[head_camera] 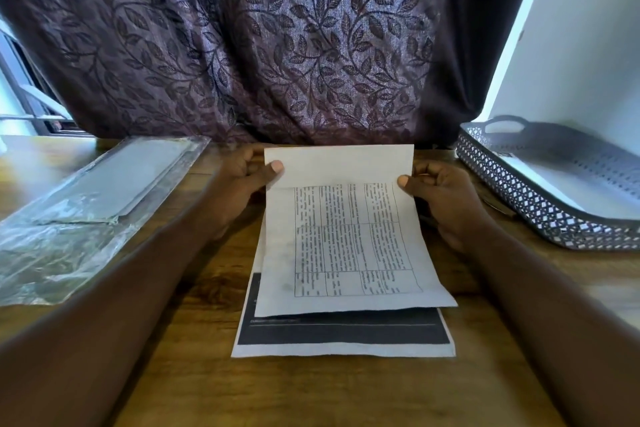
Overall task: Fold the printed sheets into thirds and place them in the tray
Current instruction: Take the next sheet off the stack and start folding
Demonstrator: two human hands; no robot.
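Both grips pinch the far end of a printed sheet (346, 246): left hand (242, 184) at its 10 o'clock corner, right hand (446, 194) at 2 o'clock, top strip folded over. Its long axis runs 12 to 6 (table text too blurred to read). It overlies another sheet (343, 336) on the counter (311, 392). The tray (519, 194) sits at 2 o'clock.

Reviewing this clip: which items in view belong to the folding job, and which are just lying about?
Job: white printed sheet with a table, held by left hand and right hand; dark-banded printed sheet beneath; grey perforated plastic tray.

Lying about: clear plastic sleeve; purple leaf-patterned curtain; wooden table.
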